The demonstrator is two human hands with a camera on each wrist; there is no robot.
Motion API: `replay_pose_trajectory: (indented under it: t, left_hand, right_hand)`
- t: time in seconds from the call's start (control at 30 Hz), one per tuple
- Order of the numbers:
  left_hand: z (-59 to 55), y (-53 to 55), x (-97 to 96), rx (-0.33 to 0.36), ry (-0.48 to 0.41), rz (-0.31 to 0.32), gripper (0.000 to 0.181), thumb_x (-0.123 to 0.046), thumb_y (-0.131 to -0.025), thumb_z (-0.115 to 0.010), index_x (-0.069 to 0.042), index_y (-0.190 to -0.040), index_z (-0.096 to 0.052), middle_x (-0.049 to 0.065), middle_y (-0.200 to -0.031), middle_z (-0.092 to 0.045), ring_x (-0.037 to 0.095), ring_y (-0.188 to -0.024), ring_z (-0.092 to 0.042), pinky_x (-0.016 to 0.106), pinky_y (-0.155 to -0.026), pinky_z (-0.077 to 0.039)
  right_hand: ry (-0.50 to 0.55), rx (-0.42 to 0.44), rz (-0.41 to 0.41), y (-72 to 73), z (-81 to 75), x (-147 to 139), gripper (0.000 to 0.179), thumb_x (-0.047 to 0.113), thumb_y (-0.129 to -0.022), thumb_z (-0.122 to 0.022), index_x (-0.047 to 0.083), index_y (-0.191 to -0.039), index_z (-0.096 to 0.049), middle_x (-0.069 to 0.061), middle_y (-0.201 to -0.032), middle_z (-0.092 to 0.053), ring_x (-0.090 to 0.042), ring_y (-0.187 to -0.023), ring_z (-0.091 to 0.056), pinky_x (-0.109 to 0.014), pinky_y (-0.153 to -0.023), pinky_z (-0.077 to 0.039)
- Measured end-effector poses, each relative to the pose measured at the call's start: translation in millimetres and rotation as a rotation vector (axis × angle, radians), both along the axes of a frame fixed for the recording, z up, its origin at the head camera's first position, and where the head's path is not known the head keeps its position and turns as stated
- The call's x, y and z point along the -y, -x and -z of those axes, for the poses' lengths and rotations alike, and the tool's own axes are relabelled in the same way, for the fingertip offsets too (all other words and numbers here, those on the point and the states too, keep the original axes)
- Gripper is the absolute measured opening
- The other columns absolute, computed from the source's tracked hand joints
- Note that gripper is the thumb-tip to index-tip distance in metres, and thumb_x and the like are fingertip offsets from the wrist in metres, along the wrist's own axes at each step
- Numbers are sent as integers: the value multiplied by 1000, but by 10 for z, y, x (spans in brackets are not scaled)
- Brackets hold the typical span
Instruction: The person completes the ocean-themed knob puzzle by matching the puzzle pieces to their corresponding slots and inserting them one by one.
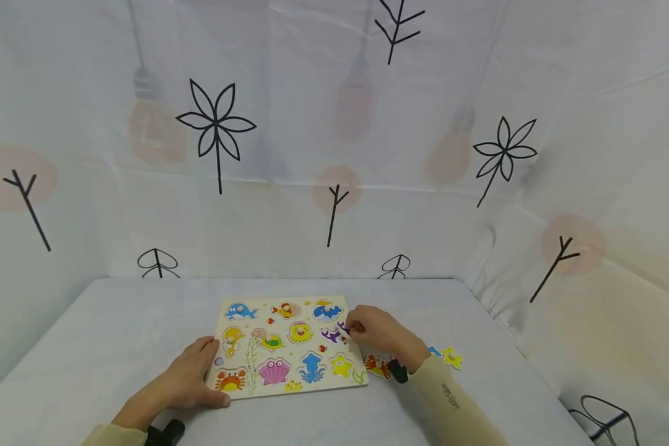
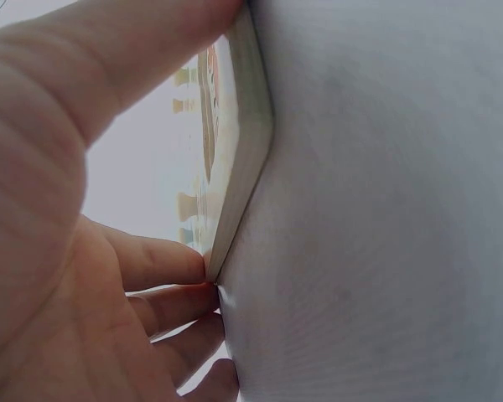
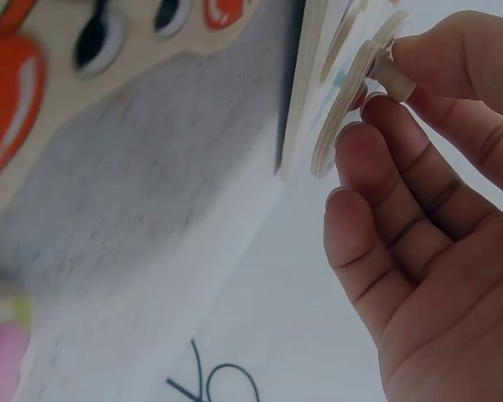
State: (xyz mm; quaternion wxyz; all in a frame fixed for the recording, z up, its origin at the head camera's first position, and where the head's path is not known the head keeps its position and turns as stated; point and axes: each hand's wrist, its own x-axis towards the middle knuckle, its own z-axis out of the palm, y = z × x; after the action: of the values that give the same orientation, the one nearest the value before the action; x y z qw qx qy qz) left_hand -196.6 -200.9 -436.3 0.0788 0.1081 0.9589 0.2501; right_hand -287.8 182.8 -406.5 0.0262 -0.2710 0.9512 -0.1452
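Observation:
A cream wooden puzzle board (image 1: 264,394) printed with colourful sea animals lies flat on the table. My left hand (image 1: 186,378) rests at its near left corner, thumb along the front edge and fingertips against the left edge. The left wrist view has those straight fingers (image 2: 159,264) touching the board's side (image 2: 243,159). Over the board's right side, my right hand (image 1: 376,331) pinches a small wooden puzzle piece (image 3: 344,113) by its peg. The piece, partly purple, is tilted beside a purple printed figure (image 1: 331,336); its face is mostly hidden.
Right of the board lie loose pieces: a crab piece (image 1: 376,366), a yellow star piece (image 1: 452,358) and a blue piece (image 1: 435,351). The right forearm partly hides a pink one. White patterned cloth (image 1: 290,229) hangs behind the table.

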Motion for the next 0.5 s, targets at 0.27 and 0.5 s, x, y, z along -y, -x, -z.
replay_pose_trajectory:
  t: [0.27, 0.5]
  left_hand:
    - [-7, -4, 0, -4, -2, 0, 124, -57, -53, -87, 12, -140, -33, 31, -144, -29, 48, -131, -28, 63, -108, -24]
    - [-11, -12, -11, -15, -4, -2, 122, -57, -52, -88, 11, -139, -35, 31, -142, -32, 48, -130, -30, 62, -107, -25]
  right_hand:
    - [-4, 30, 1, -20, 4, 152, 9, 22, -89, -67, 21, -98, -69, 10, -79, -52, -10, -77, -49, -24, -66, -43]
    - [-15, 40, -36, -17, -18, 254, 6, 19, -88, -66, 22, -94, -67, 11, -82, -53, -9, -80, -49, -25, -67, -42]
